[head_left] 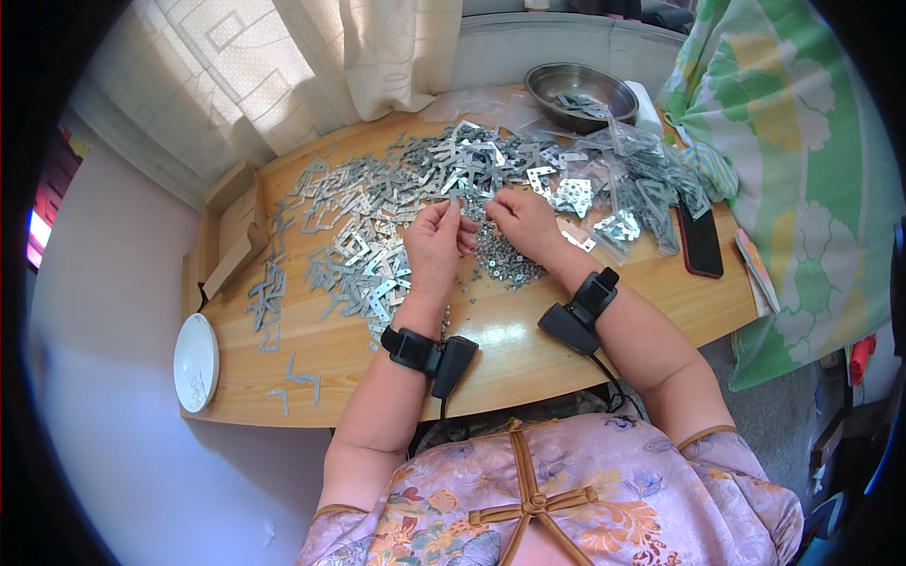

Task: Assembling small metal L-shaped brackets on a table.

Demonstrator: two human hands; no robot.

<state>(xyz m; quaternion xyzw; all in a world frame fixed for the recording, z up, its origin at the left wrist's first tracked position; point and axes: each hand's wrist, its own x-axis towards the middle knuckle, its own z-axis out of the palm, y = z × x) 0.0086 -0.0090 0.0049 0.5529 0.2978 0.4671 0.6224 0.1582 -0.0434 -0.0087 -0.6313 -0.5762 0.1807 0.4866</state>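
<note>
Seen from the head, at a heap of small metal pieces (507, 258) between left hand (437, 233) and right hand (525, 221), nearer the right, stretched lengthwise toward the body. With fingertips pinched at left, curled closed at right; impossible to tell on what.

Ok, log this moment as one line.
left hand: beside small metal parts | right hand: close by | held items: unclear | brackets: heaped beyond and left | phone: right
</note>
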